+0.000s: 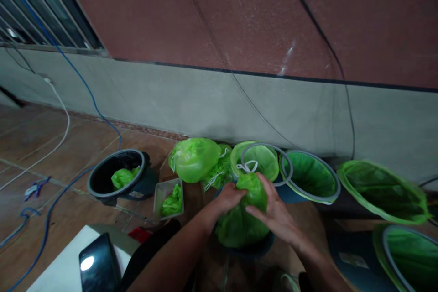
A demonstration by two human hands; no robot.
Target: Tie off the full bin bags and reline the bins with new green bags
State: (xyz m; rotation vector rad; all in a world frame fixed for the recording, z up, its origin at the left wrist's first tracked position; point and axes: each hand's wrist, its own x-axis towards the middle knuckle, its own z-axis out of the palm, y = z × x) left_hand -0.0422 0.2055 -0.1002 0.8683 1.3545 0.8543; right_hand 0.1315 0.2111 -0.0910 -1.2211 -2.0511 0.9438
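The step in hand seems to be gathering or settling the top of a green bag (239, 226), which sits in the mouth of a dark bin (255, 252) on the floor (137, 216) before the person. A white drawstring (249, 166) stands looped at its top. The left grip (228, 201) is partly curled against the bag's near-left side; its fingertips are hidden, so how firmly it holds cannot be told. The right grip (276, 215) is wide, thumb apart from outstretched fingers, touching the opposite side. Judging from this, the next move calls for the right fingers closing round the bunched plastic, keeping the loop free and the thin film unstretched.
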